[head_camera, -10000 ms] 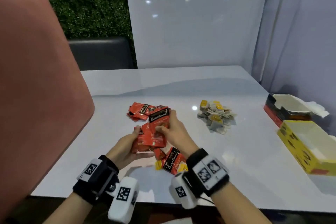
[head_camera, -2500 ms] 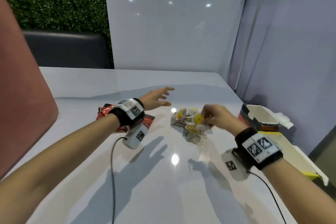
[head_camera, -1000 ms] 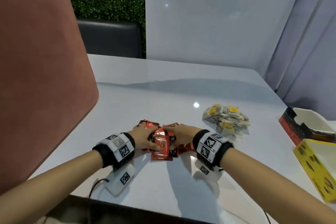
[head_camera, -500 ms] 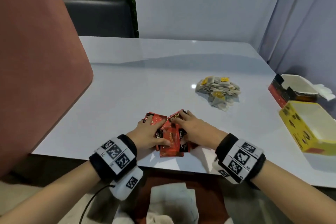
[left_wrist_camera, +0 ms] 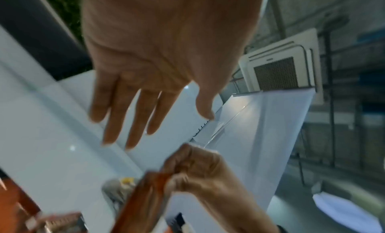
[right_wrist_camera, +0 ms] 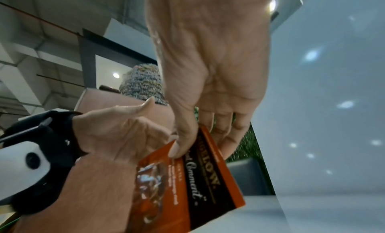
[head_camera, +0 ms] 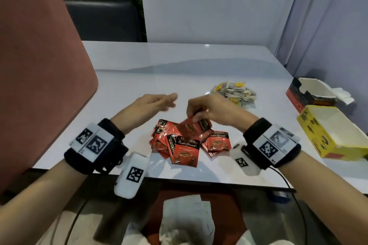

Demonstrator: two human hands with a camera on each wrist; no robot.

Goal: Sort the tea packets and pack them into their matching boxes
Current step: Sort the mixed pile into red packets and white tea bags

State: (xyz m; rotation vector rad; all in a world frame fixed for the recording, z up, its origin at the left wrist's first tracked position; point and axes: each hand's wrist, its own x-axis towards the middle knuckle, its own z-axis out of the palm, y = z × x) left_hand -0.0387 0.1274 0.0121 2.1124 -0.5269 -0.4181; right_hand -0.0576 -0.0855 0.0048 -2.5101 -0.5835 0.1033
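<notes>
Now lifted off the pile, right hand (head_camera: pixel 211 109) pinching red packet (right_wrist_camera: pixel 187 184), left hand (head_camera: pixel 151 103) spread, holding nothing

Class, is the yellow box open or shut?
Open: the yellow box shows its pale inside from above, no lid across it.

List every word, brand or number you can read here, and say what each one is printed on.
"BIGELOW": black band of the red tea packet pinched in the right hand.
"Constant Comment": top packet of the red packet pile on the table.
Small print on the packets: too small to read.
Yellow box, red-and-black box: markings blurred.
Wristband tags: square codes, no words.
</notes>
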